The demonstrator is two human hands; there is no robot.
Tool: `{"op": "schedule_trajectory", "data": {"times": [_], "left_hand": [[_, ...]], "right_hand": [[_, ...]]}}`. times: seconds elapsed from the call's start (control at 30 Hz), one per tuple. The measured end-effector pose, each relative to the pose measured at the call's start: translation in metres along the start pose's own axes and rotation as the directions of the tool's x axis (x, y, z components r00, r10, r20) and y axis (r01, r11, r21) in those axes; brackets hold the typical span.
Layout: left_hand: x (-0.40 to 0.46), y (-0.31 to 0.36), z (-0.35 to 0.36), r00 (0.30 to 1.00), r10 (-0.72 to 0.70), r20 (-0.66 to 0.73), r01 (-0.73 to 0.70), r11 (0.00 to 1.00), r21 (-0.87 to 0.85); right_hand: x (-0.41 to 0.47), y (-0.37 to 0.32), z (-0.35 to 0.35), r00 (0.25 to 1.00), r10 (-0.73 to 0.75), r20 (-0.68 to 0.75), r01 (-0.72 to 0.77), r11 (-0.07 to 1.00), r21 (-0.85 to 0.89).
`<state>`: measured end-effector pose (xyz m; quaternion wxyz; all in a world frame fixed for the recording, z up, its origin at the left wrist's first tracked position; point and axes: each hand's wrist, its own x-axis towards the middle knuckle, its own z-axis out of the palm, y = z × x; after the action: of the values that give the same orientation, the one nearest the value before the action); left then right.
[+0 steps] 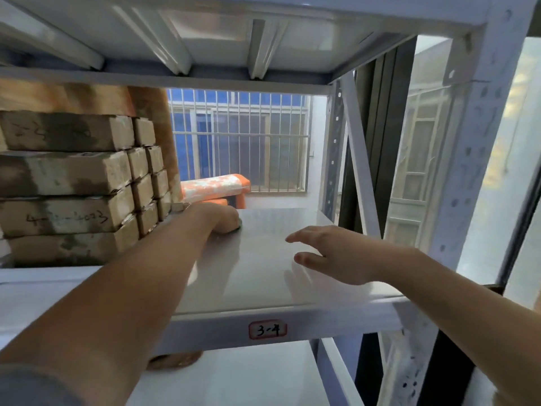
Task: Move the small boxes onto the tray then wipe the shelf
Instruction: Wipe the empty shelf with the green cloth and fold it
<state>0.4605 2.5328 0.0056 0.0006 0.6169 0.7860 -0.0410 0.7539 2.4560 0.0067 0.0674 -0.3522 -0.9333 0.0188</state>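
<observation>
My left hand (218, 219) presses a barely visible cloth (239, 228) at eleven o'clock on the shelf (263, 273), wiping; right hand (336, 254) hovers open, steadying.

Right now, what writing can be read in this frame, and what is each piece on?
"3-4": red-bordered sticker on the shelf's front edge.
Handwritten marks on the stacked boxes: too blurred to read.

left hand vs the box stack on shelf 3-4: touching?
Cannot tell. In the head view the left hand rests on the shelf right beside the stacked boxes, with no clear gap or contact visible.
</observation>
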Motion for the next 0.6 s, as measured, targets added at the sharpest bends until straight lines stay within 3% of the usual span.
{"op": "schedule_trajectory", "data": {"times": [0.1,0.2,0.27,0.37,0.47,0.53,0.6], "left_hand": [[-0.008,0.045,-0.008,0.967,0.254,-0.001,-0.253,0.966,-0.043],[-0.043,0.096,-0.006,0.820,0.563,0.100,-0.553,0.826,-0.111],[-0.053,0.096,-0.005,0.775,0.627,0.079,-0.610,0.775,-0.166],[-0.036,0.050,-0.005,0.837,0.544,0.057,-0.529,0.832,-0.166],[-0.003,0.004,-0.006,0.966,0.258,0.011,-0.254,0.958,-0.135],[0.015,-0.001,-0.011,0.984,0.163,-0.073,-0.168,0.982,-0.081],[0.021,0.023,-0.017,0.970,0.182,-0.161,-0.198,0.976,-0.091]], "right_hand": [[0.000,0.004,-0.002,1.000,0.027,0.011,-0.027,0.999,-0.020],[0.007,0.007,-0.006,0.998,0.061,-0.016,-0.062,0.995,-0.079],[0.011,0.007,-0.009,0.996,0.071,-0.045,-0.075,0.994,-0.078],[0.010,0.006,-0.010,0.997,0.077,-0.021,-0.078,0.994,-0.079],[0.003,0.008,-0.008,0.998,0.067,-0.010,-0.068,0.994,-0.087],[-0.005,0.011,-0.009,0.998,0.065,-0.027,-0.067,0.994,-0.084],[-0.011,0.015,-0.010,0.995,0.088,-0.054,-0.092,0.992,-0.087]]}}
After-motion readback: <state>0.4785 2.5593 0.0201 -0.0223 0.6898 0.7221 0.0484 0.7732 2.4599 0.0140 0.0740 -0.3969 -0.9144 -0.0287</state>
